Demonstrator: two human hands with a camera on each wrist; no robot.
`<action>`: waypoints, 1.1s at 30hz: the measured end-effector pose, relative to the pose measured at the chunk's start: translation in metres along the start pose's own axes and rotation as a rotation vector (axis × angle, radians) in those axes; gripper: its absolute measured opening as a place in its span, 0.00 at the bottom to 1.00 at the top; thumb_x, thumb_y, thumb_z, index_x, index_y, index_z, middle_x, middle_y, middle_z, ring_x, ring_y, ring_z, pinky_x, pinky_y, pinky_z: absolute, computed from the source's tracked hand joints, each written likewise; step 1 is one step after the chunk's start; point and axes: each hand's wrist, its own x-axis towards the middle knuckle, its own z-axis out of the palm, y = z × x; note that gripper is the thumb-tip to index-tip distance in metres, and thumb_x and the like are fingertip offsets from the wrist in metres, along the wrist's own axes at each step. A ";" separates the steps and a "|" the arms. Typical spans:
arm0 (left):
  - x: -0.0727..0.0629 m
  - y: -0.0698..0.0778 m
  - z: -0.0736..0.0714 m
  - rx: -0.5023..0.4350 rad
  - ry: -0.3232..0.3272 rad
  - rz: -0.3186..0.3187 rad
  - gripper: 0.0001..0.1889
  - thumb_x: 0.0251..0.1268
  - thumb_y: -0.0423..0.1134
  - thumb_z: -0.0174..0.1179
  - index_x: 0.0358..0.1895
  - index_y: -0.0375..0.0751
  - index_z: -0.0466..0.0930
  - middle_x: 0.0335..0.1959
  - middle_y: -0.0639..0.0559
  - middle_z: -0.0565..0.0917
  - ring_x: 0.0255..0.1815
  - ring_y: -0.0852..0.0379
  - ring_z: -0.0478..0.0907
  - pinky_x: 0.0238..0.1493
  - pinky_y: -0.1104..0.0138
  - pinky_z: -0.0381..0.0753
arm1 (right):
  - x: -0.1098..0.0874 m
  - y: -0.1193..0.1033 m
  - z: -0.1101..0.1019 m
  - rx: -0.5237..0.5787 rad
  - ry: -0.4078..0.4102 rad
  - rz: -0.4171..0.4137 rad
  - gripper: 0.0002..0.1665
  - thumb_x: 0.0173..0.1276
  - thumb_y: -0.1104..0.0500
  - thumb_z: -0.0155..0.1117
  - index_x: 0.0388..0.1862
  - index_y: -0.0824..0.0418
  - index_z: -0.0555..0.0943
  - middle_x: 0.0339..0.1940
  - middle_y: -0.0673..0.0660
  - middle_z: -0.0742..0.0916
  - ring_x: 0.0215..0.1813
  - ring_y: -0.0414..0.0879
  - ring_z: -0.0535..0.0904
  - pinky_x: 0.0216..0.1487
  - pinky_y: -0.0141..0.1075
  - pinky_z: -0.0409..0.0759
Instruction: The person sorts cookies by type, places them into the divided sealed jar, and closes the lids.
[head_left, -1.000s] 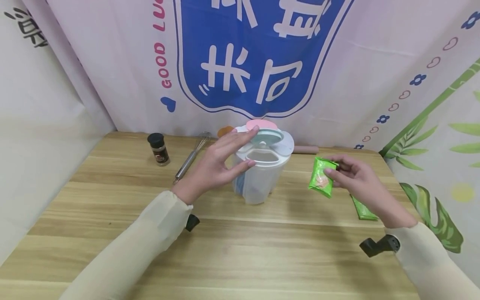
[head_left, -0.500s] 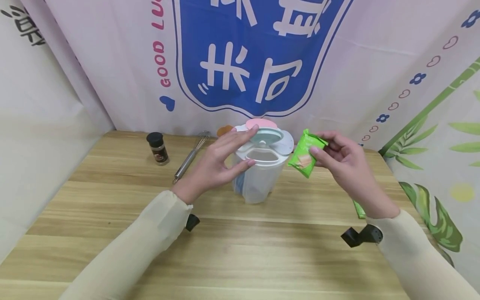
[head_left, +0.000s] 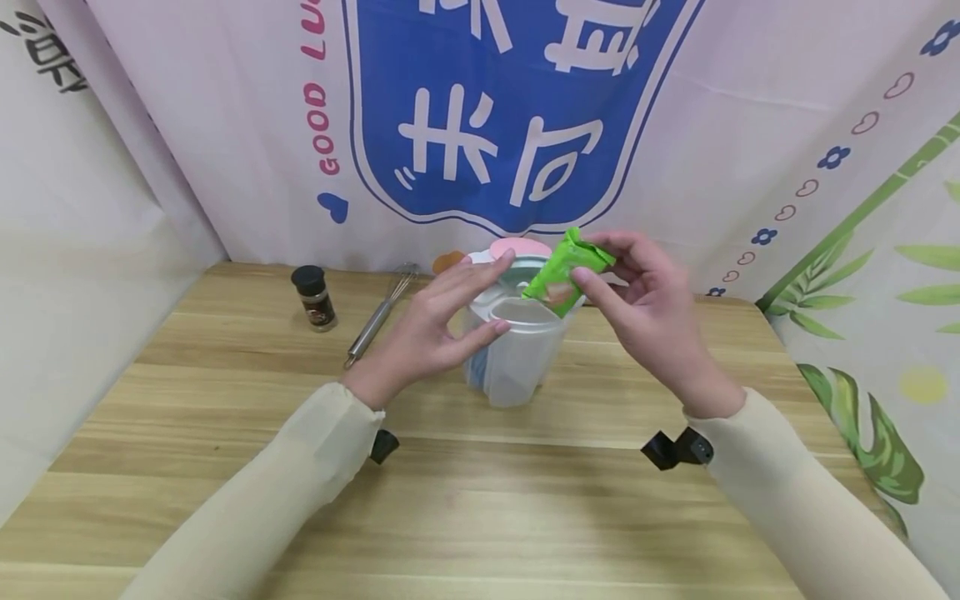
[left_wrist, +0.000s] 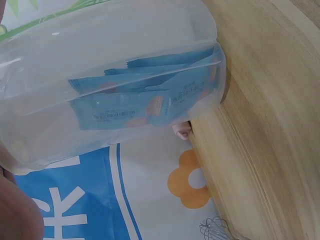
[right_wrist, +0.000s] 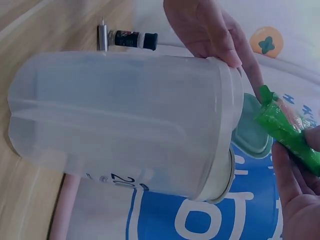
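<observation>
My right hand point(head_left: 652, 312) pinches a small green snack packet point(head_left: 570, 271) between thumb and fingers. The packet's lower end hangs over an uncovered opening in the lid of a translucent, divided storage canister point(head_left: 517, 367). My left hand point(head_left: 435, 321) rests against the canister's lid with fairly straight, spread fingers. Its thumb touches the front rim and its index finger lies by the raised green flap point(right_wrist: 254, 125). A pink flap point(head_left: 517, 247) shows at the back of the lid. Inside one compartment lie several blue packets point(left_wrist: 145, 90), seen in the left wrist view.
A black-capped seasoning bottle point(head_left: 314, 297) stands at the back left of the wooden table point(head_left: 480, 517), with a metal whisk point(head_left: 378, 321) lying to its right. Behind the canister a pink rod point(right_wrist: 65, 205) lies by the printed curtain point(head_left: 247, 125).
My right hand has carried the green packet leftward and up, from beside the canister to above its opening. My left hand has stayed on the lid.
</observation>
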 end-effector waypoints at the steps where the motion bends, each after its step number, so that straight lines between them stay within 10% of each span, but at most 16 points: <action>1: 0.000 0.000 0.000 -0.003 0.001 0.000 0.39 0.69 0.40 0.71 0.81 0.46 0.65 0.81 0.52 0.70 0.81 0.51 0.69 0.89 0.57 0.54 | 0.000 0.000 0.002 -0.016 -0.003 -0.020 0.19 0.72 0.72 0.65 0.61 0.74 0.78 0.55 0.54 0.86 0.50 0.39 0.87 0.50 0.30 0.90; 15: 0.001 -0.001 0.001 0.007 0.021 0.018 0.39 0.68 0.40 0.72 0.80 0.45 0.66 0.78 0.49 0.74 0.79 0.50 0.72 0.88 0.56 0.56 | 0.000 0.007 0.015 -0.249 -0.110 -0.201 0.21 0.67 0.72 0.71 0.58 0.72 0.80 0.52 0.64 0.90 0.49 0.54 0.91 0.49 0.24 0.88; 33: 0.001 -0.001 0.002 0.004 0.031 0.020 0.39 0.67 0.40 0.72 0.80 0.45 0.66 0.77 0.48 0.75 0.79 0.49 0.72 0.88 0.56 0.57 | -0.006 0.014 0.018 -0.300 -0.234 -0.215 0.18 0.69 0.69 0.72 0.57 0.67 0.83 0.50 0.59 0.90 0.43 0.42 0.86 0.46 0.27 0.89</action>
